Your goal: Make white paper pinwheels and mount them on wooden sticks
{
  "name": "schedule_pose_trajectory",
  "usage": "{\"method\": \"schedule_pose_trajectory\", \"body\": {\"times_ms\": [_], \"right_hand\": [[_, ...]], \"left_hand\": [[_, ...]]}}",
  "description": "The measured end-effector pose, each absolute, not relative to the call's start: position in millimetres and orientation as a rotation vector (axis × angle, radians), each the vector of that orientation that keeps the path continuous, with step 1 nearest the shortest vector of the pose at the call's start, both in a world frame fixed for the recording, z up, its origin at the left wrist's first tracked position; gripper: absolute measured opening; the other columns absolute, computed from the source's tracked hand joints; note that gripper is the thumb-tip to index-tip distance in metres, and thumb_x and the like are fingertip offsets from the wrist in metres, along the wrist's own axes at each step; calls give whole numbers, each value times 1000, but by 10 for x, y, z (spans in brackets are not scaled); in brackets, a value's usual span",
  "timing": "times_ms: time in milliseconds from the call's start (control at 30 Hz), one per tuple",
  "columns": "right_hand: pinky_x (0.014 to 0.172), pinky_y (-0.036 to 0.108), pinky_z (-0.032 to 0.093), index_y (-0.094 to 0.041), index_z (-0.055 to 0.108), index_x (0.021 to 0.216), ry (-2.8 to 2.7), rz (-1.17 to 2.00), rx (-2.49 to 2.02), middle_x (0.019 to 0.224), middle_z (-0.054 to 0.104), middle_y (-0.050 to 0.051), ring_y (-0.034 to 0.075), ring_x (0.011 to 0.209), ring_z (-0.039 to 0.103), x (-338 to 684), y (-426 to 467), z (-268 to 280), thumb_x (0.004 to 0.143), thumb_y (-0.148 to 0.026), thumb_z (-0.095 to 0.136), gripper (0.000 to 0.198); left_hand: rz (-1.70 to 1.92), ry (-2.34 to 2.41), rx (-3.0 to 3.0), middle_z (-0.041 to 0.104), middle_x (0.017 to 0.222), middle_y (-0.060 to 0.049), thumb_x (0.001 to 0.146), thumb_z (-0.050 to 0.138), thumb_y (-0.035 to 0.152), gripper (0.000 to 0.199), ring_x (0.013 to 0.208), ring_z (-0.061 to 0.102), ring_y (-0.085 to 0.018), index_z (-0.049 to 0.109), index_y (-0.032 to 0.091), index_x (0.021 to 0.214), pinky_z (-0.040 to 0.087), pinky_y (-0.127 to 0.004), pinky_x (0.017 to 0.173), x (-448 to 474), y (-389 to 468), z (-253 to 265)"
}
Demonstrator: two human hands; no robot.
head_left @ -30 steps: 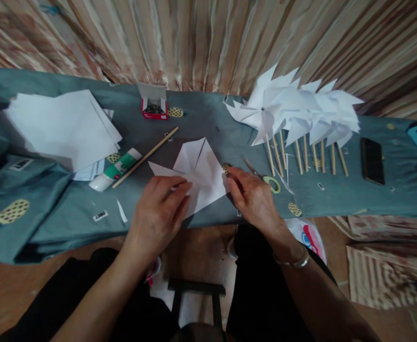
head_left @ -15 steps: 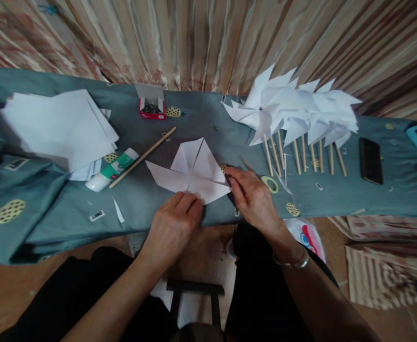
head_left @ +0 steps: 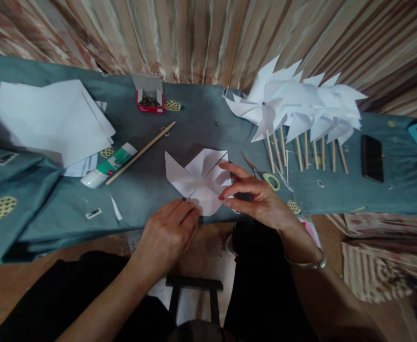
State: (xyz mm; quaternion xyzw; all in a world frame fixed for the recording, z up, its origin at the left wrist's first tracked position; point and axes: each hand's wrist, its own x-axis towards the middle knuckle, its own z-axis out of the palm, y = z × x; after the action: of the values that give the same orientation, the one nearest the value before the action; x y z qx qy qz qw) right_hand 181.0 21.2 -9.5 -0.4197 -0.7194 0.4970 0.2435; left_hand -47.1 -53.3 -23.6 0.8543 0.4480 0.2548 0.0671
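Observation:
A white paper pinwheel [head_left: 203, 183] with folded blades lies on the cloth-covered table in front of me. My left hand [head_left: 172, 223] pinches its near edge, with thumb and fingers closed on the paper. At the right side, the thumb and a finger of my right hand [head_left: 258, 192] come together on a blade's edge, while another finger stretches apart above them. Scissors with pale green handles [head_left: 270, 180] lie just beyond my right hand. To the left of the pinwheel rests a wooden stick [head_left: 140, 153], close to a green and white glue tube [head_left: 109, 165].
A stack of white paper [head_left: 47, 121] covers the table's left part. Behind stands an open red box of small metal pieces [head_left: 150, 100]. Several finished pinwheels on sticks [head_left: 301, 102] lie at the right, beside a dark phone [head_left: 372, 158]. Curtains [head_left: 194, 42] hang behind the table.
The pinwheel has turned and shifted slightly right and toward me. My right hand has spread its fingers and come lower along the pinwheel's right side. My left hand still pinches the near edge.

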Motion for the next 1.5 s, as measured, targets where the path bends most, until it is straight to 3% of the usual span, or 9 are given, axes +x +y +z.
{"method": "schedule_pose_trajectory", "body": {"times_ms": [167, 400, 667, 1500], "right_hand": [[116, 47, 32, -27, 73, 80, -1882, 1275, -1223, 143, 54, 0, 24, 136, 46, 1655, 190, -198, 80, -28, 72, 1], [118, 50, 30, -22, 70, 76, -2068, 850, -1276, 143, 53, 3, 27, 141, 38, 1495, 170, -305, 79, -17, 68, 6], [116, 52, 33, -22, 69, 77, -2145, 660, -1304, 144, 51, 3, 27, 141, 38, 1436, 151, -372, 79, -16, 66, 7], [117, 48, 33, -22, 66, 80, -2155, 651, -1342, 146, 49, 5, 27, 142, 36, 1416, 122, -351, 81, -20, 66, 2]], "left_hand": [[773, 1333, 2522, 70, 96, -11, 88, 57, 10, 15, 83, 64, -23, 64, 9, 100, 60, -38, 75, -429, -540, -242], [800, 1306, 2427, 68, 97, -12, 89, 55, 7, 39, 88, 62, -23, 50, 3, 127, 60, -39, 78, -384, -572, -286], [819, 1288, 2377, 67, 103, -14, 89, 56, 7, 28, 93, 61, -23, 59, 5, 116, 59, -39, 81, -398, -575, -328], [849, 1282, 2359, 68, 101, -14, 88, 57, 7, 24, 92, 62, -23, 63, 4, 111, 59, -39, 80, -384, -557, -316]]}}
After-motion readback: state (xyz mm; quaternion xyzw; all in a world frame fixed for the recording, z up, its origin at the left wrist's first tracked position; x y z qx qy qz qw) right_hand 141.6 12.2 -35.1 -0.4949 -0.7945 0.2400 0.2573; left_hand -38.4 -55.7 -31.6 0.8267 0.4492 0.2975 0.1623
